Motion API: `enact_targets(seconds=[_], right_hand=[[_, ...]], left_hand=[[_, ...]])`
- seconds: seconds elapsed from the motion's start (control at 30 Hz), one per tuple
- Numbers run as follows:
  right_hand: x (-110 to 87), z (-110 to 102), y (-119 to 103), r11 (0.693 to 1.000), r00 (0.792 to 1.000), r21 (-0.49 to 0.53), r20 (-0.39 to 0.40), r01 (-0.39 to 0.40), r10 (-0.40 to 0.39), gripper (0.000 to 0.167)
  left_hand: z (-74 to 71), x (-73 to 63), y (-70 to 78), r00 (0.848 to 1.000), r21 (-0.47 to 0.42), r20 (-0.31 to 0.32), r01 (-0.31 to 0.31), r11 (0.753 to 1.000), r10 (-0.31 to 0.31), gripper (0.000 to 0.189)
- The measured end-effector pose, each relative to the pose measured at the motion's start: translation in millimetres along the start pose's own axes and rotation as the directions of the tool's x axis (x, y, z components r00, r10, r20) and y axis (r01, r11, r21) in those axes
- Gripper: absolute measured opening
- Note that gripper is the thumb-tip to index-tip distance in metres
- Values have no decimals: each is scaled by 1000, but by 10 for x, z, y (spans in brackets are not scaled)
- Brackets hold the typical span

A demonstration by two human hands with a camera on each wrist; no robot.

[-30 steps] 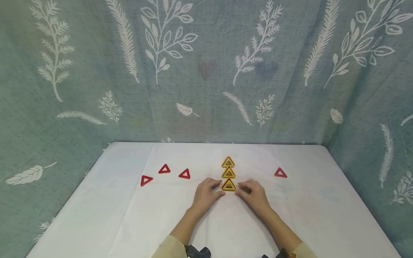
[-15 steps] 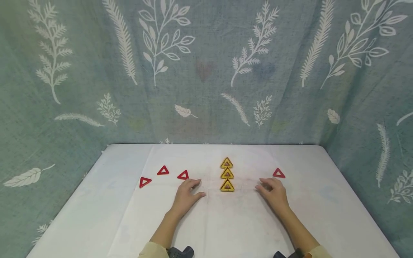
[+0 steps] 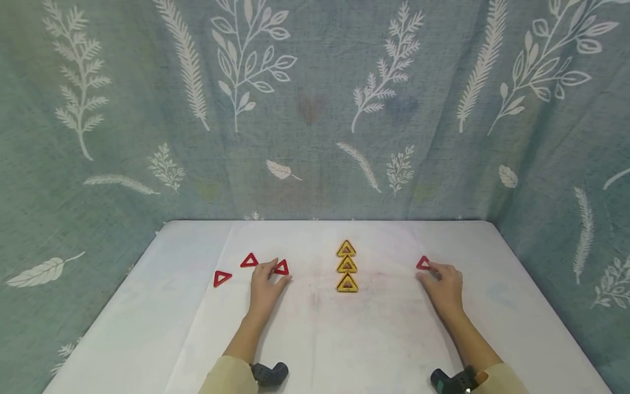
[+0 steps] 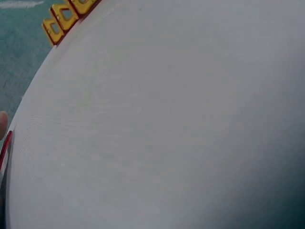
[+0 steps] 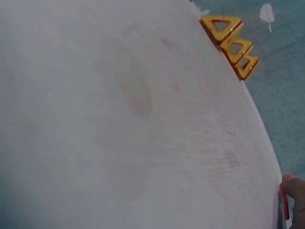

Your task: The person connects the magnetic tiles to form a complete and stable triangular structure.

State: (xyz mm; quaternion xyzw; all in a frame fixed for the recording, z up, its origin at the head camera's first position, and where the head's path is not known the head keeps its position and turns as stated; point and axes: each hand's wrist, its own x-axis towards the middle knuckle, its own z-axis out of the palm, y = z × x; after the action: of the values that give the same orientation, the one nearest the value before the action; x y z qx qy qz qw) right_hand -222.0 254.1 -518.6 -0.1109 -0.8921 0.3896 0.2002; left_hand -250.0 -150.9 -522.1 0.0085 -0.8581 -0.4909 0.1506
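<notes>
My left hand [image 3: 264,284] is at a red triangle frame [image 3: 281,267] left of centre, thumb and fingers curled round it. In the left wrist view, a fingertip [image 4: 3,125] shows right at the red edge. On the far side, my right hand [image 3: 445,285] pinches another red triangle frame [image 3: 423,263] by its side; part of that frame is hidden by the fingers. The right wrist view has this red piece [image 5: 285,202] at the lower right, against a fingertip. Between the hands, three yellow triangle pieces [image 3: 347,283] with red undersides stand in a line, point to base.
Two more red triangle frames [image 3: 222,278] lie on the white tabletop [image 3: 374,339], left of my left hand. A green-blue curtain [image 3: 315,164] with white leaf prints hangs behind and along both sides. Dark wrist cameras [image 3: 270,375] sit on both forearms.
Both hands have drawn apart from the nearest yellow triangle, the left one leftward and the right one rightward, each reaching a red triangle. The yellow line has stayed in place.
</notes>
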Motion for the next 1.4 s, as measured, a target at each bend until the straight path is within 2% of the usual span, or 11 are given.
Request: enact_targets(seconds=[0.17, 0.3, 0.47, 0.57, 0.87, 1.1, 1.4], right_hand=[[83, -3, 3, 1000, 1000, -23, -9, -16, 15, 49], [128, 10, 1, 998, 1000, -62, -10, -12, 12, 50], [187, 25, 8, 991, 1000, -133, -1, -2, 2, 48], [203, 26, 16, 986, 1000, -168, 4, -3, 3, 46], [150, 9, 13, 985, 999, -174, 43, -13, 21, 42], [78, -9, -16, 994, 992, -113, 122, -14, 28, 43], [16, -80, -29, 996, 982, -77, 186, 46, -31, 38]], left_hand=[[24, 110, -7, 998, 82, -41, -35, 996, 38, 59], [34, 138, 11, 997, 159, -49, -57, 986, 65, 56], [40, 108, 35, 997, 316, -45, -38, 948, 55, 49], [37, 87, 38, 999, 371, -38, -18, 928, 35, 48], [27, 20, 47, 999, 378, -17, -26, 925, 35, 39], [0, -15, 49, 999, 384, 9, -47, 922, 47, 34], [-42, -116, 29, 994, 366, 75, -96, 926, 74, 34]])
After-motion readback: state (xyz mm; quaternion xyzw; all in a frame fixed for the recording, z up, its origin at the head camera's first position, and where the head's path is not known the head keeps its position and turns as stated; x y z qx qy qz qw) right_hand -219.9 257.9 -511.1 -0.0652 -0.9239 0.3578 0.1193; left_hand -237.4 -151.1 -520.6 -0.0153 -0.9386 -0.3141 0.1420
